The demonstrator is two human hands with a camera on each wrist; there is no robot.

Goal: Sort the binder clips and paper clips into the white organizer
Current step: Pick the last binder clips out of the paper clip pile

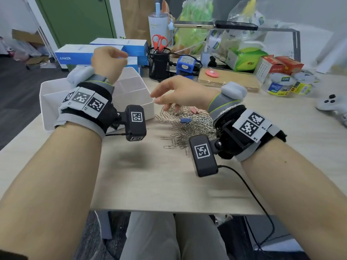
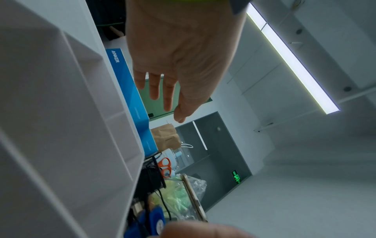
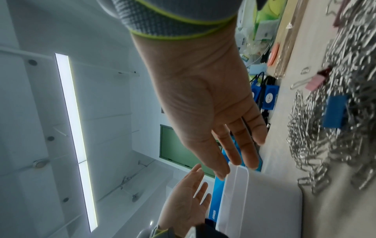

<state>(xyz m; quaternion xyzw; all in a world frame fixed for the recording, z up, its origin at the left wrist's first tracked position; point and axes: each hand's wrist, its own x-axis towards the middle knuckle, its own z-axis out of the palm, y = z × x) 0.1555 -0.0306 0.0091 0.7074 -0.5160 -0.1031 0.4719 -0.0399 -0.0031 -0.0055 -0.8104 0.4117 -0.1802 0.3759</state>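
Both hands are bare-palmed and slack-fingered: the right hand (image 1: 180, 92) hovers over the paper clips (image 1: 187, 126) heaped mid-desk, blue binder clip (image 1: 185, 120) and pink binder clip (image 1: 194, 110) among them. Farther back, the left hand (image 1: 108, 61) hangs over the white organizer (image 1: 54, 91) near the desk's left edge; its visible compartments look unfilled, so sorting seems barely begun.

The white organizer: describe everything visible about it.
The white organizer is an open-topped box of what looks like matte white plastic, split by thin inner walls into several compartments, with nothing visible in the parts that show. It stands upright on the desk at the left edge of the paper clip pile. The left hand hovers above it, open, not touching.
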